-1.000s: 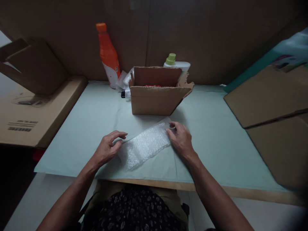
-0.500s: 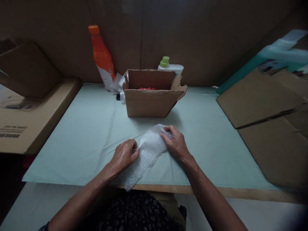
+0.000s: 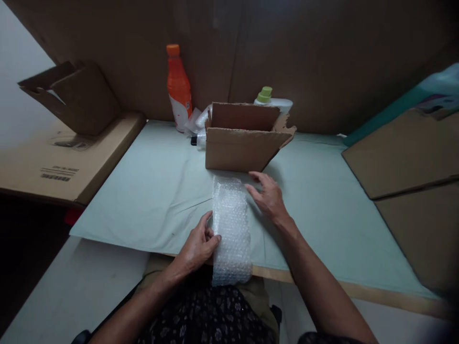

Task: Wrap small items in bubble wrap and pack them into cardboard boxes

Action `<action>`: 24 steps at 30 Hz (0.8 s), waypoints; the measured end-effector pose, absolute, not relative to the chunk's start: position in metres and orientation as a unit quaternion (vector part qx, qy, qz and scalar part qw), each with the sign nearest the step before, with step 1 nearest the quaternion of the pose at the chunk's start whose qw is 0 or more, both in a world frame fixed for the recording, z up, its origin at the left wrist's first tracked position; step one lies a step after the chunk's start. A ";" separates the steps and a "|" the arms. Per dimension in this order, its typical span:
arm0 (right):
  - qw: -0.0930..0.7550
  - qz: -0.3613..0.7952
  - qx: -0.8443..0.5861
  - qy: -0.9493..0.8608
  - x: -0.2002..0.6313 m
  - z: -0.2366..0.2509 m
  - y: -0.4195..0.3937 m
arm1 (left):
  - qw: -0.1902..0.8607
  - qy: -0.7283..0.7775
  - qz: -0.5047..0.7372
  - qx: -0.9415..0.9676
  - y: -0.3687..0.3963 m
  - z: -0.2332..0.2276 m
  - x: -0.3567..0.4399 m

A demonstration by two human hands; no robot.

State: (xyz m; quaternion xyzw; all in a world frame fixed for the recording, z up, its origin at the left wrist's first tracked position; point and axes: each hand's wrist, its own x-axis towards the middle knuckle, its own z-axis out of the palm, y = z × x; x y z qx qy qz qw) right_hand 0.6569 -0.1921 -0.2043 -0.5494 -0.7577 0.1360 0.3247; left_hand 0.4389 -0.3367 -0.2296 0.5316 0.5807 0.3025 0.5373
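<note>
Table (image 3: 150,191), one, covered with a pale green sheet; its wooden front edge shows at the near side.

Flattened cardboard panels (image 3: 401,153), at least two, overlapping at the right of the table. One large printed carton (image 3: 68,157) lies at the left, with one folded cardboard piece (image 3: 75,95) resting on top of it.

Open cardboard box (image 3: 240,148), one, flaps up, at the middle back of the table. Its inside cannot be seen from here, so what it holds cannot be told.

Strip of bubble wrap (image 3: 231,224), one. It lies flat, running from just in front of the box toward the person, with its near end hanging over the table edge. Judged from this, the strip is spread out and ready; nothing lies on it and nothing is wrapped, so the wrapping itself remains undone.

Bottles, two: one orange bottle (image 3: 178,88) upright behind the box to the left, and one white bottle with a green cap (image 3: 267,98) just behind the box. A few small clear-wrapped items (image 3: 199,126) sit between the orange bottle and the box; their number cannot be told.

Hands, two. Left hand (image 3: 199,246): grip pinched on the left edge of the strip near the table edge. Right hand (image 3: 268,196): grip loose, fingers spread flat beside the strip's far right edge, holding nothing.
</note>
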 end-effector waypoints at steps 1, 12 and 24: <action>0.323 0.148 -0.547 -0.758 0.660 -0.204 -0.197 | 0.522 0.586 0.283 0.552 -0.335 -0.225 0.436; 0.176 0.132 -0.514 -0.829 0.629 -0.218 -0.200 | 0.276 0.656 0.099 0.695 -0.325 -0.200 0.434; 0.143 0.094 -0.523 -0.835 0.613 -0.198 -0.207 | 0.261 0.674 0.035 0.690 -0.323 -0.192 0.438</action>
